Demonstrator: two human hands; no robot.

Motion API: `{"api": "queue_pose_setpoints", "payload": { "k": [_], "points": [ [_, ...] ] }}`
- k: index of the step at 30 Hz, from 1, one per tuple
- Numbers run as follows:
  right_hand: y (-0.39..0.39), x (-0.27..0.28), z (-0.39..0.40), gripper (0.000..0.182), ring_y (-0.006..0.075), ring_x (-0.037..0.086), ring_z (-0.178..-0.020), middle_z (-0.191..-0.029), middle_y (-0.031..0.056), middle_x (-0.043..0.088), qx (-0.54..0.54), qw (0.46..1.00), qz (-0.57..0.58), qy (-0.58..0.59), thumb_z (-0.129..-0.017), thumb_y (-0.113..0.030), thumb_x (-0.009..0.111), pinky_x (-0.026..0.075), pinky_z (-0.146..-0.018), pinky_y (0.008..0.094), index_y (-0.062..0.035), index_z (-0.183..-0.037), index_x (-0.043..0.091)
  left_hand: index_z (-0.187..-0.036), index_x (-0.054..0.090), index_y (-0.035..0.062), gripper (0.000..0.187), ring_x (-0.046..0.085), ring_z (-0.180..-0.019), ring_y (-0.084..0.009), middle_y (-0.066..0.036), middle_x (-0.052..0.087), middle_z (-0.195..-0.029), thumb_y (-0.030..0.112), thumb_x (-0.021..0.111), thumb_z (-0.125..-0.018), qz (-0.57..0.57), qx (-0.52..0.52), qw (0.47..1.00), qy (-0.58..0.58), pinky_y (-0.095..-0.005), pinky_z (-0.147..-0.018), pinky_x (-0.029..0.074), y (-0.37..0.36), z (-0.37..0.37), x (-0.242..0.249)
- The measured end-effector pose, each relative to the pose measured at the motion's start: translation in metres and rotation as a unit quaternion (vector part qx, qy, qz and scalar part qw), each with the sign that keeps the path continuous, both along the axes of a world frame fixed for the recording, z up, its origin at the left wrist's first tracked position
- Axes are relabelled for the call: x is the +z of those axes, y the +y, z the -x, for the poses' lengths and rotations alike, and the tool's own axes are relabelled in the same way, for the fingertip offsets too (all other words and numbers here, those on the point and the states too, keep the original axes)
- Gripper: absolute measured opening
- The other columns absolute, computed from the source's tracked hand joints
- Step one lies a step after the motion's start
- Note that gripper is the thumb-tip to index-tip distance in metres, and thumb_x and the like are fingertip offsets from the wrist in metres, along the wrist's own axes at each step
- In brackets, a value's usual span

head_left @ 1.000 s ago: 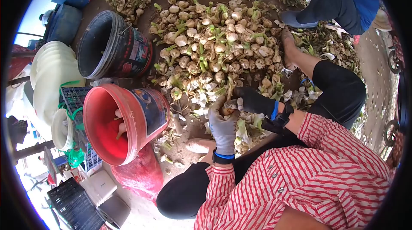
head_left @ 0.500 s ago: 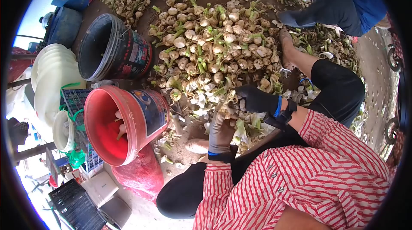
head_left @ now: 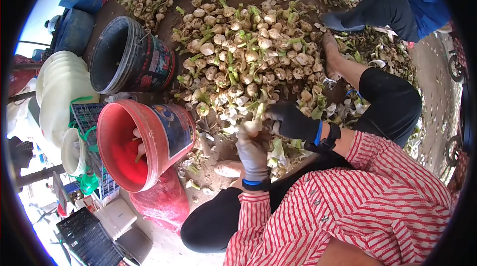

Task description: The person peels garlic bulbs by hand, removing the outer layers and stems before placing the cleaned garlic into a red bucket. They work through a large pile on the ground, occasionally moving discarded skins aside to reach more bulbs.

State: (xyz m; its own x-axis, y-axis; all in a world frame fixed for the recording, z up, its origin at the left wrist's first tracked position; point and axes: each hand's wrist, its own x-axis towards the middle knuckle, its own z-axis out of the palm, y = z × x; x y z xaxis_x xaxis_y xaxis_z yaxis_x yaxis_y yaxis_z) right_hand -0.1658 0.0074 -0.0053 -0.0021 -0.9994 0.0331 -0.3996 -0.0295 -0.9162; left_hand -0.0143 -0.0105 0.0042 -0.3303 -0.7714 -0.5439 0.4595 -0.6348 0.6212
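Observation:
My left hand (head_left: 253, 156), in a grey glove, is closed around a pale garlic bulb (head_left: 253, 126) whose stalk points up toward the pile. Close beside it is my right hand (head_left: 292, 121), in a dark glove, its fingers curled against the bulb's stalk side. What the right fingers pinch, if anything, is hidden. A large heap of garlic bulbs (head_left: 248, 52) with dirty skins and green stalks lies just beyond both hands. To the left, a red bucket (head_left: 149, 142) lies tilted toward me, with a few cleaned bulbs (head_left: 140, 152) inside.
A black bucket (head_left: 131, 57) stands behind the red one. A pink mesh sack (head_left: 161, 201) lies beside the red bucket. Peeled skins and leaves (head_left: 280, 154) litter the ground. Another person's leg (head_left: 382, 10) is at upper right. Crates (head_left: 89, 236) sit at lower left.
The garlic bulb has come into clearer view in my left hand, its stalk now upright. My hands have drawn slightly apart, the left turning and the right sliding a little down and left.

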Motion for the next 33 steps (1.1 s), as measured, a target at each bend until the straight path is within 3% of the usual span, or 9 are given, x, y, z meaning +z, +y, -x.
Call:
{"api": "queue_pose_setpoints", "payload": {
  "k": [4,6,9,14,18,26,28,29,33],
  "points": [
    [0.007,-0.006,-0.003,0.016,0.02,0.056,-0.065,-0.073,0.0107,0.055,0.042,0.996,0.053,-0.057,-0.073,0.001,0.05,0.044,-0.059,0.0315,-0.0005,-0.089,0.053,-0.099,0.051,0.0046,0.049,0.056,-0.064,-0.011,-0.005,0.059,-0.079,0.051,0.04,-0.088,-0.085,-0.012,0.995,0.058,-0.0177,-0.047,0.043,0.001,-0.004,-0.004],
    [0.006,-0.019,-0.007,0.029,0.0109,0.055,-0.078,-0.083,0.0031,0.056,-0.049,0.932,-0.103,-0.345,-0.077,0.009,0.037,0.045,-0.067,0.0247,0.0007,-0.1,0.052,-0.102,0.05,0.0048,0.049,0.056,-0.064,-0.0101,-0.005,0.059,-0.081,0.051,0.041,-0.088,-0.055,-0.054,0.997,-0.001,-0.0164,-0.045,0.041,0.004,-0.008,-0.017],
    [0.001,-0.015,-0.002,0.026,0.0081,0.052,-0.082,-0.088,0.003,0.057,-0.043,0.956,-0.122,-0.264,-0.084,-0.004,0.044,0.044,-0.071,0.0235,0.0014,-0.108,0.05,-0.112,0.046,0.0038,0.049,0.054,-0.061,-0.0093,-0.006,0.059,-0.081,0.042,0.055,-0.084,0.219,-0.081,0.942,-0.241,-0.0186,-0.047,0.042,0.0,-0.007,-0.02],
    [0.001,-0.011,0.017,0.033,0.0105,0.053,-0.074,-0.085,0.0058,0.058,-0.06,0.937,-0.157,-0.308,-0.09,-0.022,0.046,0.045,-0.068,0.0267,0.0007,-0.113,0.051,-0.121,0.043,0.003,0.051,0.056,-0.066,-0.0092,-0.007,0.06,-0.09,0.035,0.058,-0.084,0.12,-0.161,0.979,-0.031,-0.021,-0.057,0.044,-0.008,-0.022,-0.01],
    [-0.001,-0.01,0.025,0.019,0.0045,0.049,-0.071,-0.083,-0.0004,0.056,0.017,0.991,-0.041,-0.122,-0.085,-0.013,0.056,0.042,-0.063,0.0231,0.0006,-0.098,0.056,-0.105,0.056,0.0018,0.031,0.056,-0.079,-0.009,-0.006,0.06,-0.096,0.024,0.059,-0.084,0.372,-0.128,0.863,-0.317,-0.0225,-0.073,0.044,-0.017,-0.018,-0.008],
    [-0.003,0.019,0.024,0.017,0.0098,0.053,-0.063,-0.073,0.0026,0.057,-0.061,0.918,-0.277,-0.279,-0.084,-0.01,0.047,0.045,-0.06,0.0239,0.0024,-0.092,0.054,-0.095,0.059,0.0002,0.027,0.058,-0.074,-0.0141,-0.005,0.059,-0.083,0.025,0.06,-0.084,0.19,-0.116,0.975,-0.026,-0.0259,-0.067,0.046,-0.01,-0.021,0.004],
    [0.01,-0.026,0.022,0.02,0.0145,0.056,-0.064,-0.078,0.0072,0.059,0.125,0.953,-0.107,-0.255,-0.087,-0.013,0.047,0.044,-0.058,0.0254,0.002,-0.1,0.052,-0.1,0.056,0.002,0.032,0.057,-0.08,-0.0188,-0.007,0.059,-0.087,0.029,0.058,-0.084,0.029,0.015,0.99,0.137,-0.0325,-0.07,0.047,-0.006,-0.018,0.004],
    [0.013,-0.013,0.014,0.03,0.0156,0.059,-0.068,-0.084,0.0092,0.059,0.169,0.827,-0.237,-0.481,-0.088,-0.021,0.051,0.047,-0.061,0.0266,0.0017,-0.107,0.05,-0.104,0.055,0.005,0.035,0.056,-0.085,-0.0225,-0.009,0.059,-0.093,0.033,0.058,-0.083,0.016,-0.03,0.966,0.255,-0.0367,-0.073,0.046,-0.011,-0.022,-0.009],
    [0.005,0.073,0.013,0.022,0.0116,0.052,-0.067,-0.078,0.0042,0.057,0.073,0.92,-0.102,-0.372,-0.091,-0.019,0.046,0.042,-0.058,0.0246,-0.0013,-0.1,0.054,-0.109,0.053,0.0083,0.033,0.055,-0.08,-0.0218,-0.007,0.06,-0.098,0.032,0.052,-0.087,-0.105,0.096,0.977,0.16,-0.0367,-0.07,0.047,-0.012,-0.022,-0.014]
  ]
}}
